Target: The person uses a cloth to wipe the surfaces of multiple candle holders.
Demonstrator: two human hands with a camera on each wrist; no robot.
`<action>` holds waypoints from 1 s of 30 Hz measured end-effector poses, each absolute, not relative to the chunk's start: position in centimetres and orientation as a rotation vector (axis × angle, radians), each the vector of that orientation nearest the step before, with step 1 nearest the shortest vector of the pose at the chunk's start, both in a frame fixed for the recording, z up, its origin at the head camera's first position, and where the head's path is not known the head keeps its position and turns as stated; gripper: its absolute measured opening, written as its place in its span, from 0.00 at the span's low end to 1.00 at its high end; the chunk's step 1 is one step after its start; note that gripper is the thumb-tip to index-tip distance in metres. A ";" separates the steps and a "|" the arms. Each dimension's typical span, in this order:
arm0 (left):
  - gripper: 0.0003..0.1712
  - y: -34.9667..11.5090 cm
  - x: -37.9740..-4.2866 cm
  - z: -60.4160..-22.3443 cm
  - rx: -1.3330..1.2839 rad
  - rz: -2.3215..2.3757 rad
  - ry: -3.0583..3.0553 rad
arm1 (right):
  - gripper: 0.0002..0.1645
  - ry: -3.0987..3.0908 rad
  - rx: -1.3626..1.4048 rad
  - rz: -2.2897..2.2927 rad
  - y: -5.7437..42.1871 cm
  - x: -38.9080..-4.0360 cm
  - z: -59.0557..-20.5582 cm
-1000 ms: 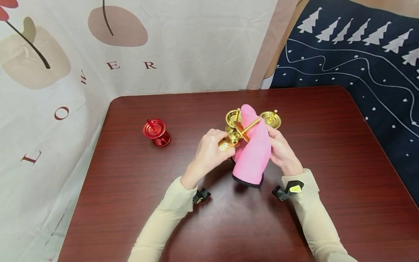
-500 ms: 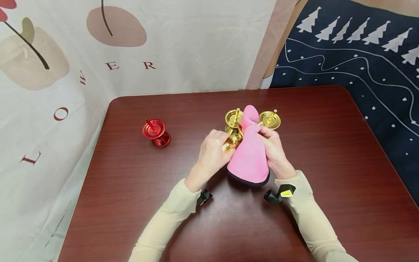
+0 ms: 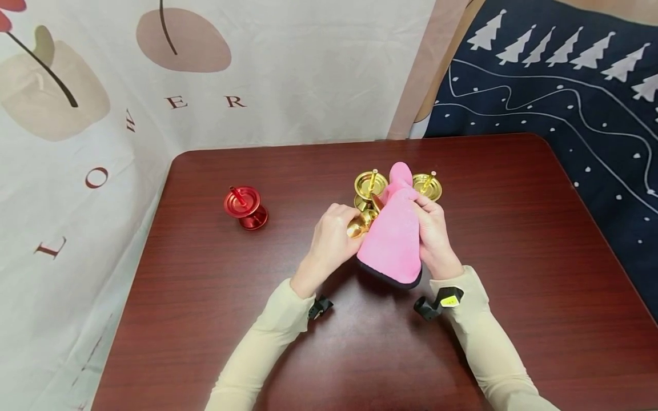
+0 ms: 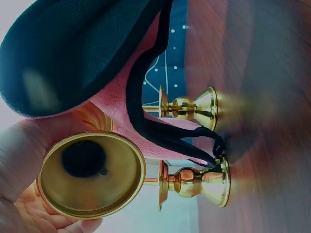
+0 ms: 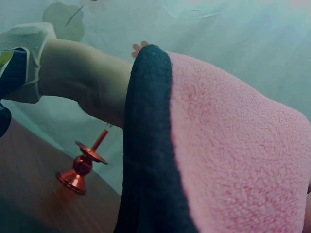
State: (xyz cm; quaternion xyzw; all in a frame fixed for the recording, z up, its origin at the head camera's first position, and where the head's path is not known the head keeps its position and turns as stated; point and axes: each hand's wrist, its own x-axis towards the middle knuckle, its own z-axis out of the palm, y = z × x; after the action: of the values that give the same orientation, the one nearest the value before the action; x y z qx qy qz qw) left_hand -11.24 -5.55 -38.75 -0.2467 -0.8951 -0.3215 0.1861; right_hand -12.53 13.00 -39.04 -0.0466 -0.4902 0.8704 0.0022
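Tilted in my left hand (image 3: 329,237) is a gold candlestick (image 3: 360,224); the fingers grip its base end. Its hollow underside faces the left wrist camera. My right hand (image 3: 434,234) pinches a pink fleece mitt (image 3: 392,240) with black edging around the candlestick's spike end, which the fleece hides. The disc of the candlestick shows just at the fleece's left side. In the right wrist view, the fleece (image 5: 238,136) hides most of the work and nearly all of the right hand. A black strap (image 4: 146,128) hangs from the mitt in the left wrist view.
Just behind the hands stand two more gold candlesticks, one at left (image 3: 371,184) and one at right (image 3: 428,187), partly hidden by the mitt. A red candlestick (image 3: 243,202) stands upright at the left of the brown table (image 3: 195,319). Printed cloths hang behind the table.
A second ago the gold spike lay bare across the mitt. Since then my right hand has moved left and folded the fleece over it. Half a second ago to now, only slight shifts show.
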 end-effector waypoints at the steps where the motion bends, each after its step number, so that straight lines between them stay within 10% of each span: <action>1: 0.15 -5.6 -11.2 -38.7 -0.695 -0.905 -2.519 | 0.18 -1.508 -0.144 2.740 13.1 -12.5 -39.0; 30: 0.14 -5.8 -11.4 -37.6 -0.627 -0.981 -2.473 | 0.08 -1.424 -0.055 2.959 13.6 -12.0 -39.2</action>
State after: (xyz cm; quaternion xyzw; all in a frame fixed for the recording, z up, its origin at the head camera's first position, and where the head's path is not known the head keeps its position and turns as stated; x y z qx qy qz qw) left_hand -11.42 -5.85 -37.60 -0.2247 -0.8859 -0.3516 0.2028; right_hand -11.98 13.58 -39.23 -0.0166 -0.4325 0.8987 -0.0714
